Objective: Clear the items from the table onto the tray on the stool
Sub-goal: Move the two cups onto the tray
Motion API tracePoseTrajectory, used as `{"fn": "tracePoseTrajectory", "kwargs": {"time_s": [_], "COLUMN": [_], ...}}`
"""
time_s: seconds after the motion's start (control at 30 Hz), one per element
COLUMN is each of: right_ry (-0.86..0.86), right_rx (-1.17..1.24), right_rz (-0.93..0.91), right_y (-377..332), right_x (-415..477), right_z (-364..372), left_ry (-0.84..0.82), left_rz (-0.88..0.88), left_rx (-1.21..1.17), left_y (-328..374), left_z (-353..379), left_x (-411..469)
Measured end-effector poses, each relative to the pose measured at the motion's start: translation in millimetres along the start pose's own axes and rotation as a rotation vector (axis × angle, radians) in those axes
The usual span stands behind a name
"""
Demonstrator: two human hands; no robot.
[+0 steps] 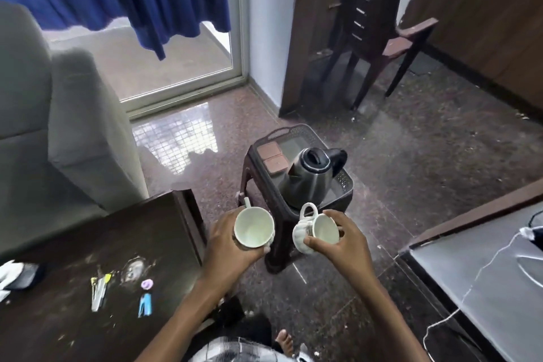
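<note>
My left hand [229,241] grips a white cup [254,228] from below, its mouth facing me. My right hand [342,241] holds a second white cup [316,232] tilted on its side, handle up. Both cups hang in the air just in front of the dark stool [258,185]. On the stool sits a dark tray [345,185] carrying a steel kettle [308,175] with a black lid and two brown coasters [271,156]. The dark table [102,244] lies to the left, with a pale cloth [8,275] at its left edge.
On the table lie clips [100,291], a blue item [145,304] and a small purple piece [147,283]. A grey sofa [44,126] stands behind the table. A dark chair [379,32] is beyond the stool, a glass-topped surface [484,273] with a white cord at right.
</note>
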State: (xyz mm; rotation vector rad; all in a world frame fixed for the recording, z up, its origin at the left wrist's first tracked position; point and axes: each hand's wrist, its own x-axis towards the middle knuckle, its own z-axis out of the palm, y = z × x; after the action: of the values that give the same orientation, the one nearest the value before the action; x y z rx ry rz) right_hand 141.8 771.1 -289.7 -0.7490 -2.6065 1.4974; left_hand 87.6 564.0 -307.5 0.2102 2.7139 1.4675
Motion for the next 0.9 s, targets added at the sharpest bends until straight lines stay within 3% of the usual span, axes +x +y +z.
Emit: {"fn": "tracePoseTrajectory", "kwargs": {"time_s": [0.4,0.57,0.7,0.9], "right_ry": [-0.046,-0.006,0.037,-0.015], "right_rx": [0.391,0.415,0.353,-0.045], "right_rz": [0.153,0.164,0.158,0.154], "right_y": [-35,-58,-59,-33], "right_x": [138,209,263,346], "right_z": [-40,-38,-33,0], "left_ry": [0.012,-0.009,-0.088,-0.181], "left_rz": [-0.174,-0.203,-0.236,-0.264], "left_rx": [-0.116,-0.110,-0.100,0.071], "left_y": [-7,-10,0,3], "left_z": [55,77,91,131], "left_x": [129,199,249,311]}}
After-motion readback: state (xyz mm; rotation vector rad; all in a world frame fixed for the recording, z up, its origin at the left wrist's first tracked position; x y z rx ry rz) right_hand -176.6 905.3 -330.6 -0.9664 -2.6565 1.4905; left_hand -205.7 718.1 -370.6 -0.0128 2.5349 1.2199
